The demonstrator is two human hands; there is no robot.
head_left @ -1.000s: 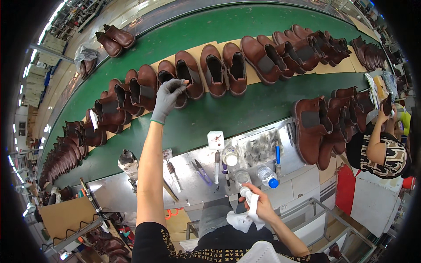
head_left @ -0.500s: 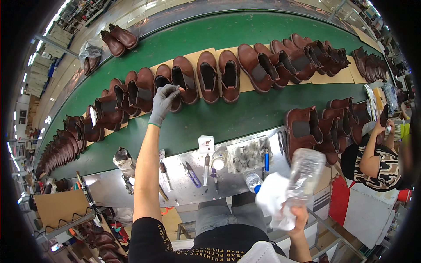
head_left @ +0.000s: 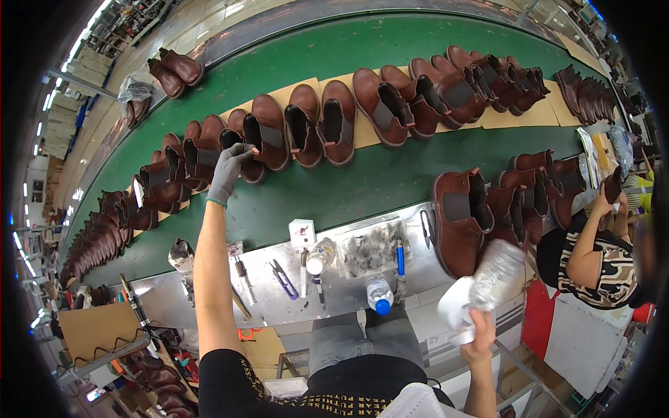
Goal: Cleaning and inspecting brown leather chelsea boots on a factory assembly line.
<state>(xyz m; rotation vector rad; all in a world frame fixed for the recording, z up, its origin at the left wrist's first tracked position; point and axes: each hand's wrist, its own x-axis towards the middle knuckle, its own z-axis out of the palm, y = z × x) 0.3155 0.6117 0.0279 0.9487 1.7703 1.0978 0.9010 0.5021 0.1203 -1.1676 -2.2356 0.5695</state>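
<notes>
My left hand (head_left: 232,171), in a grey glove with a bare fingertip showing, is pinched closed at the opening of a brown ankle boot (head_left: 268,125). Whether it grips the boot's edge or some small thing cannot be made out. Another brown boot (head_left: 252,167) is partly hidden behind the glove. To the right, above the table's near edge, my bare right hand (head_left: 479,338) is closed around a white cloth (head_left: 456,306) and a clear plastic bottle (head_left: 498,272), both smeared by motion. The bottle tilts up and away from me.
A long row of brown boots curves along the green table (head_left: 390,171) on cardboard. More boots (head_left: 460,216) stand at right. On the metal shelf lie purple snips (head_left: 284,280), a stained pad (head_left: 376,247), a blue-capped bottle (head_left: 380,296) and slim tools. A co-worker (head_left: 589,258) handles a shoe at far right.
The view has shifted, so the boots and shelf appear farther left. My left hand stays at the same boot. My right hand has moved right with the cloth and bottle.
</notes>
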